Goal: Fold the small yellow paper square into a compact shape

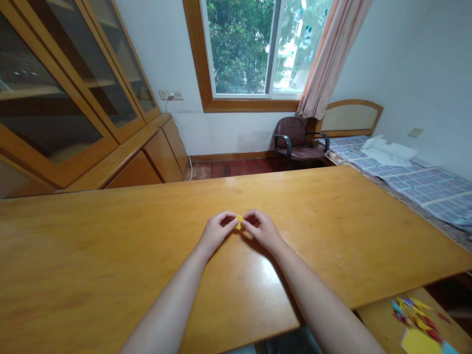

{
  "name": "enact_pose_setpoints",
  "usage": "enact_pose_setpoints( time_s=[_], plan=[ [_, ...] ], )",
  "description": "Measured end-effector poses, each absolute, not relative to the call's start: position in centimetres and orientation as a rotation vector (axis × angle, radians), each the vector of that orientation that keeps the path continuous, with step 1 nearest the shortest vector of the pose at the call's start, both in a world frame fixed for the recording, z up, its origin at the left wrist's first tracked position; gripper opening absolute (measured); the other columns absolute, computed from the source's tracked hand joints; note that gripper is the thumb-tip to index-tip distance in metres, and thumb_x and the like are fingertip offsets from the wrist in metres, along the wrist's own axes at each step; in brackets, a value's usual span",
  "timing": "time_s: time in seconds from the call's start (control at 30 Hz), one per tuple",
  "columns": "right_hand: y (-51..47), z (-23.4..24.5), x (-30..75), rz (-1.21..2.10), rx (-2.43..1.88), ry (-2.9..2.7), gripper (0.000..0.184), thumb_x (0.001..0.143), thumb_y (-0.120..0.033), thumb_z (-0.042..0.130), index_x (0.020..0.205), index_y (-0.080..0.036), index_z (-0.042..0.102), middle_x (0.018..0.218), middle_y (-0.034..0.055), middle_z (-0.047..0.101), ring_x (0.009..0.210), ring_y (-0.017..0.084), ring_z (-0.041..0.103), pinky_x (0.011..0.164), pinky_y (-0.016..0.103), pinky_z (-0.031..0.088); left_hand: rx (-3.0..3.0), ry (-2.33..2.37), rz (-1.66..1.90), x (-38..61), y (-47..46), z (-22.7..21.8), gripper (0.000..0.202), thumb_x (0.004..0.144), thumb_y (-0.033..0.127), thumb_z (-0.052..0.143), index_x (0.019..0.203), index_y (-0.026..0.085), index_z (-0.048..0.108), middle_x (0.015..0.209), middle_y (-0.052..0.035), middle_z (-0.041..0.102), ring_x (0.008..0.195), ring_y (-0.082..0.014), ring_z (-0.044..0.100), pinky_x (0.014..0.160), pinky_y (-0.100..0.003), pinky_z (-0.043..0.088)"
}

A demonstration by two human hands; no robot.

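Note:
A small yellow piece of what looks like paper (239, 222) is pinched between my two hands, just above the wooden table (110, 255). My left hand (218, 228) closes thumb and fingers on its left edge. On its right edge, my right hand (261, 228) holds it the same way, thumb towards me. The fingertips nearly meet and cover part of the piece, so its exact shape and any folds are too small to make out.
At lower right, a lower wooden surface (379, 322) bears a pile of colourful small pieces (415, 314) and a yellow sheet (420, 341). Beyond the table stand a brown armchair (291, 132), a bed (416, 167) and a glass-door cabinet (110, 123).

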State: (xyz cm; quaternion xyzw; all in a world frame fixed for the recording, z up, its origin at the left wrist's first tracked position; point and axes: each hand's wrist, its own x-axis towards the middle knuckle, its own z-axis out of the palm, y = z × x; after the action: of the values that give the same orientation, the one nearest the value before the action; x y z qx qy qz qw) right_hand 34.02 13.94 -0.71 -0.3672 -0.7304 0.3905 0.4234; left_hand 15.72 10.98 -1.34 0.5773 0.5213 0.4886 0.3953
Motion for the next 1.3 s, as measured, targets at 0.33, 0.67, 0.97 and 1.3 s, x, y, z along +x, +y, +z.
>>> enact_pose_setpoints(
  time_s=[0.33,0.67,0.97,1.3],
  plan=[
    [13.9,-0.9,34.0,1.078,-0.889,-1.801,0.011,0.083,-0.027,0.064,0.089,-0.018,0.061,0.083,0.0029,0.068,0.076,0.016,0.063,0.07,0.029,0.049,1.479,1.325,1.175,15.6,11.2,-1.5,0.027,0.079,0.042,0.069,0.085,0.015,0.069,0.084,-0.0051,0.07,0.079,-0.0181,0.063,0.075,-0.028,0.05],
    [14.3,-1.9,34.0,1.19,-0.847,-1.629,0.028,0.081,-0.026,0.066,0.104,-0.021,0.05,0.079,-0.0011,0.067,0.072,0.015,0.064,0.071,0.03,0.049,1.484,1.358,1.133,15.7,11.0,-0.5,0.027,0.078,0.042,0.066,0.081,0.016,0.068,0.08,-0.003,0.068,0.078,-0.018,0.061,0.075,-0.027,0.047],
    [14.1,-1.7,33.9,1.187,-0.876,-1.666,0.036,0.078,-0.032,0.071,0.107,-0.021,0.051,0.084,0.0,0.064,0.073,0.014,0.062,0.07,0.029,0.049,1.447,1.375,1.183,15.6,11.1,-0.8,0.026,0.078,0.041,0.067,0.081,0.016,0.071,0.083,-0.0037,0.071,0.081,-0.0189,0.063,0.078,-0.028,0.047],
    [14.4,-1.6,34.0,1.252,-0.868,-1.658,0.035,0.079,-0.028,0.066,0.109,-0.021,0.049,0.077,-0.0032,0.062,0.068,0.013,0.059,0.068,0.028,0.047,1.413,1.385,1.164,15.4,11.2,-0.7,0.031,0.08,0.045,0.063,0.077,0.015,0.07,0.07,-0.0027,0.067,0.068,-0.0165,0.06,0.068,-0.026,0.046]
  ],
)
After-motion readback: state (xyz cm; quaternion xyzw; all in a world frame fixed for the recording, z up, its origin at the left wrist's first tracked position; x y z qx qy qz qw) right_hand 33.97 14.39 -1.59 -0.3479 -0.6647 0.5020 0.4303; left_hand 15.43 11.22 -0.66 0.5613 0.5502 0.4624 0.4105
